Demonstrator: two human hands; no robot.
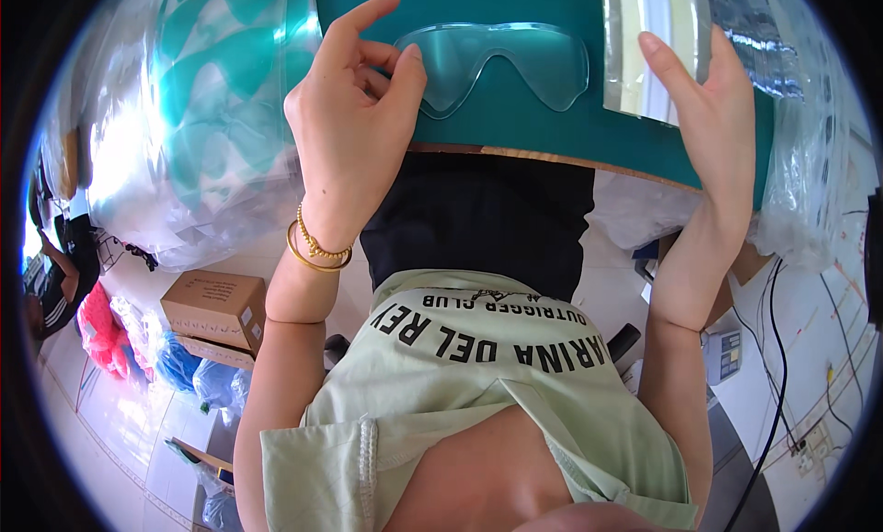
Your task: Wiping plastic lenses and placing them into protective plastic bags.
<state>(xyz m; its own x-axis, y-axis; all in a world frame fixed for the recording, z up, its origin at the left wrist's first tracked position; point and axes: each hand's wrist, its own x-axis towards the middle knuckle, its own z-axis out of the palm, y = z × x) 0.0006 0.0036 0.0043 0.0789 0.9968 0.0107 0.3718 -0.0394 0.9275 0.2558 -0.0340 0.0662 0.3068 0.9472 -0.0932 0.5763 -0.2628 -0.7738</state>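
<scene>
A clear one-piece goggle lens [451, 77], with a nose notch in its lower edge, lies on the green tabletop [543, 132]. My left hand [359, 118] is over the lens's left end, index finger stretched out, the other fingers loosely bent and the thumb apart from them. It holds nothing that I can see; whether the thumb touches the lens, I cannot tell. At the right, my right hand [713, 100] grips a flat pale rectangular packet with clear plastic edges [635, 63]. Its thumb presses on the top face, and the other fingers are mostly hidden behind the packet's right edge.
Large clear plastic bags [221, 118] cover the table's left side. More clear plastic sheeting [800, 146] hangs at the right. On the floor are a cardboard box [216, 307], pink [101, 330] and blue [175, 362] bundles, and black cables [780, 366]. A person [60, 274] is at the far left.
</scene>
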